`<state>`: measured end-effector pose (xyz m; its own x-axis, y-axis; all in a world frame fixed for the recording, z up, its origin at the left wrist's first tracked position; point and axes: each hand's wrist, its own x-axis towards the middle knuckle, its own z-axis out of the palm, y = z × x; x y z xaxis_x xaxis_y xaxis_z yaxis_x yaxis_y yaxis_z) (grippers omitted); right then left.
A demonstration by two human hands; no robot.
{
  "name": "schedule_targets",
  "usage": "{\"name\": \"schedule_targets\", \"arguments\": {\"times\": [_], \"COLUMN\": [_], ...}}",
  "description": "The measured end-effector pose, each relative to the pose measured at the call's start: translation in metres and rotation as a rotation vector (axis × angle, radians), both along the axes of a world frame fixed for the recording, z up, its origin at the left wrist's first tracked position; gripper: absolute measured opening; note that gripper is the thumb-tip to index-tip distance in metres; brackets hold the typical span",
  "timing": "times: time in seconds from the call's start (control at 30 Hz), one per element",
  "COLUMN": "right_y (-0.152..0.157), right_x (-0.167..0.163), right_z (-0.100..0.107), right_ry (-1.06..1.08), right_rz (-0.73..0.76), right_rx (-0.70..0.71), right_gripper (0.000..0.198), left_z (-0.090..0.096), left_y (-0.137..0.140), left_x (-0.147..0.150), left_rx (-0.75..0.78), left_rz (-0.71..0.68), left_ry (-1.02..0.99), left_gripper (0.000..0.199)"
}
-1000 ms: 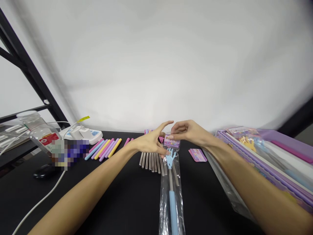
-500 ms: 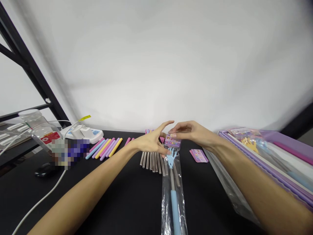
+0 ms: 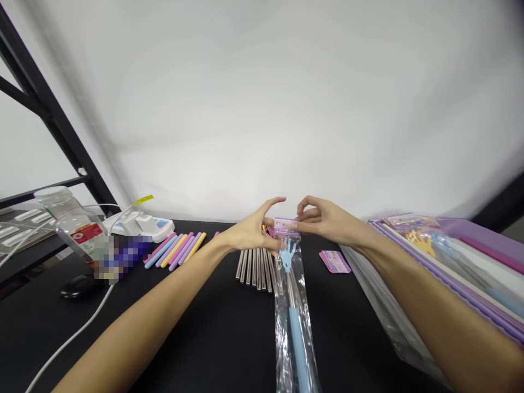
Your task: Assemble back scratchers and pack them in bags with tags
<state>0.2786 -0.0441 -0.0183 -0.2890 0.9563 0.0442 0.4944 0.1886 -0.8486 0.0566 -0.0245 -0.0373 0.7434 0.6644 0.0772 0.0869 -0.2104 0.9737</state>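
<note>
A light-blue back scratcher point(image 3: 298, 338) with a hand-shaped head and metal rod lies inside a long clear plastic bag point(image 3: 282, 327). My left hand point(image 3: 256, 229) grips the upper bag beside the scratcher's head, thumb on its front and index finger raised; its other fingertips are partly hidden. At the bag's top, my right hand point(image 3: 323, 221) pinches a small purple printed card point(image 3: 285, 226) between thumb and fingers. I cannot tell whether the card sits inside the bag's mouth. Several metal rods point(image 3: 254, 270) lie just left of the bag, their far ends behind my left hand.
A small stack of pink printed cards point(image 3: 335, 262) lies right of the bag. Farther right stands a purple box point(image 3: 475, 232) of bagged scratchers. Plastic bags point(image 3: 380, 305) lie beside it. To the left are coloured tubes point(image 3: 176, 250), a power strip point(image 3: 164, 226), a jar point(image 3: 77, 224) and a mouse point(image 3: 77, 286).
My right hand has lowered slightly, and the card now sits tilted at the bag's top. The bag and scratcher have shifted slightly right in view. My left hand stays at the bag.
</note>
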Motion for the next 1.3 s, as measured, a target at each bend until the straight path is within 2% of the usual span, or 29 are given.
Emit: {"name": "schedule_targets", "arguments": {"times": [0.1, 0.2, 0.3, 0.4, 0.57, 0.67, 0.73, 0.8, 0.87, 0.93, 1.03, 1.1, 1.2, 1.3], "right_y": [-0.01, -0.022, -0.031, -0.036, -0.049, -0.058, -0.064, -0.068, -0.074, -0.081, -0.092, -0.097, -0.098, -0.091], "right_x": [-0.003, -0.006, -0.004, 0.008, 0.052, 0.097, 0.131, 0.165, 0.192, 0.21, 0.218, 0.215, 0.204, 0.185], "right_z": [0.006, 0.009, 0.006, 0.002, 0.018, 0.034, 0.039, 0.035, 0.025, 0.013, 0.002, 0.002, 0.013, 0.029], "right_ry": [-0.027, 0.061, 0.119, 0.097, 0.0, -0.089, -0.151, -0.19, -0.236, -0.336, -0.541, -0.687, -0.869, -0.915], "right_rz": [0.004, 0.078, 0.096, 0.043, -0.096, -0.242, -0.371, -0.504, -0.61, -0.648, -0.606, -0.587, -0.606, -0.623], "right_rx": [-0.243, -0.369, -0.282, -0.14, -0.062, -0.058, -0.064, -0.066, -0.079, -0.112, -0.154, -0.151, -0.089, 0.006], "right_gripper": [0.044, 0.046, 0.039, 0.031, 0.024, 0.032, 0.039, 0.045, 0.047, 0.046, 0.034, 0.023, 0.018, 0.02], "left_z": [0.002, 0.004, 0.004, 0.003, 0.005, 0.003, -0.003, -0.01, -0.016, -0.021, -0.025, -0.027, -0.027, -0.024], "left_y": [0.003, 0.007, 0.01, 0.011, 0.008, 0.001, -0.007, -0.017, -0.028, -0.038, -0.047, -0.049, -0.05, -0.046], "left_x": [0.001, 0.002, 0.008, 0.021, 0.067, 0.1, 0.12, 0.137, 0.153, 0.166, 0.183, 0.191, 0.195, 0.189], "left_rx": [0.028, 0.122, 0.174, 0.164, -0.012, -0.033, 0.087, 0.315, 0.571, 0.743, 0.837, 0.852, 0.844, 0.866], "left_rz": [0.133, 0.409, 0.669, 0.758, 0.644, 0.498, 0.316, 0.147, 0.064, 0.028, -0.006, -0.015, -0.033, -0.048], "left_ry": [-0.114, -0.218, -0.26, -0.294, -0.366, -0.254, -0.072, 0.119, 0.253, 0.329, 0.399, 0.431, 0.444, 0.414], "left_gripper": [0.095, 0.078, 0.063, 0.06, 0.066, 0.051, 0.037, 0.027, 0.026, 0.03, 0.037, 0.039, 0.038, 0.036]}}
